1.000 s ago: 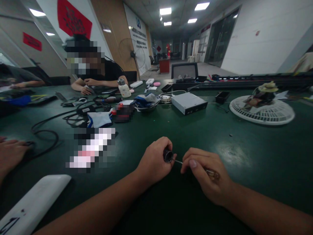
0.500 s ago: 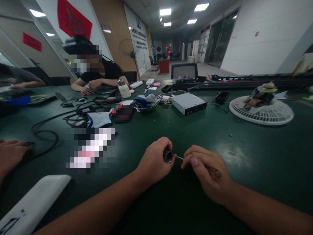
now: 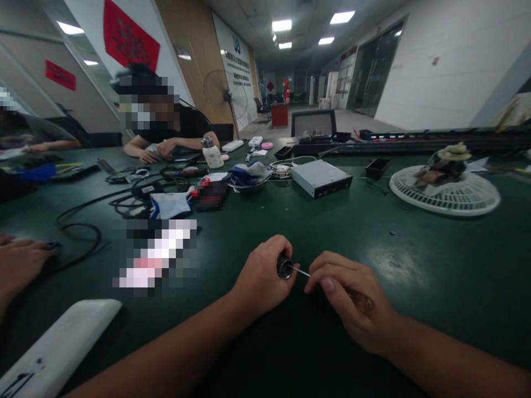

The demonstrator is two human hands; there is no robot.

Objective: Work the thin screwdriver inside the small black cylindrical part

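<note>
Black hollow cylinder, lower centre of the frame, sits gripped in the left hand; the right hand clasps a screwdriver, shaft at the cylinder's mouth. Beyond, on the bench: optical drive, centre; white fan grille, right.

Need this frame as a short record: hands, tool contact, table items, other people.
Left hand: holding a dark round part, open end toward the right hand
Right hand: gripping a screwdriver, thin metal shaft pointing at the part
Tool contact: tip at the part's open end; whether it touches inside, cannot tell
Table: dark green
Beyond the hands: disc drive; bowl with blue-and-white cloth
Far right: white fan grille
Other people: seated person across the table; another person's hand at left edge
</note>
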